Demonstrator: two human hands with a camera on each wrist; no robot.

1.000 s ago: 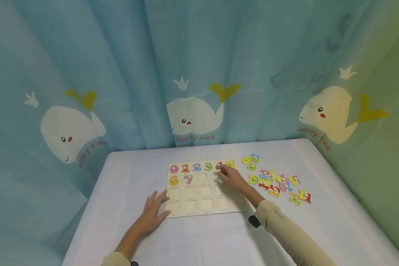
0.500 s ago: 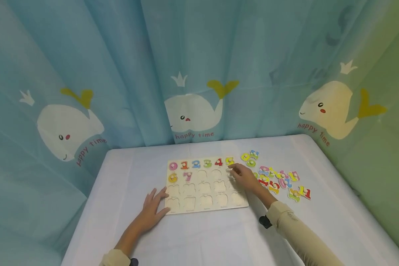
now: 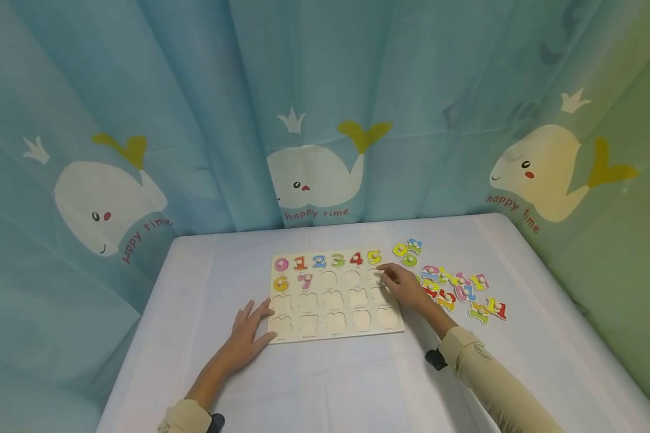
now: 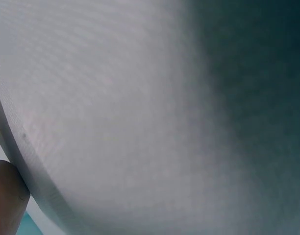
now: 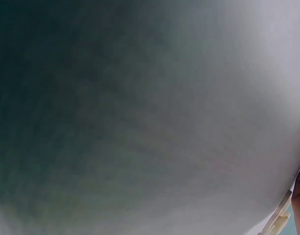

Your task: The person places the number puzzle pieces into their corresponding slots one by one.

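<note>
On the table lies a pale wooden number puzzle board (image 3: 314, 297) with rows of cut-out slots. Its top row carries the knobbed numbers 0 to 5, and 6 and 7 sit at the left of the second row. My left hand (image 3: 245, 340) rests at the board's left edge, fingers spread, fingertips and thumb touching it. My right hand (image 3: 403, 285) is over the right end of the second row, just below the yellow 5 (image 3: 375, 257). Its fingers are bent and their tips close together; whatever may be between them is hidden. The wrist views show mostly blurred cloth.
Right of the board, several loose number pieces (image 3: 464, 293) lie in a cluster, some overlapping. A smaller group (image 3: 408, 260) sits farther back. The white-covered table (image 3: 325, 385) ends at a blue-green curtain (image 3: 211, 150) printed with whales.
My right hand has moved right from the red 4 to the end of the second row, uncovering the 4. The left hand stays at the board's edge. The head view has shifted slightly.
</note>
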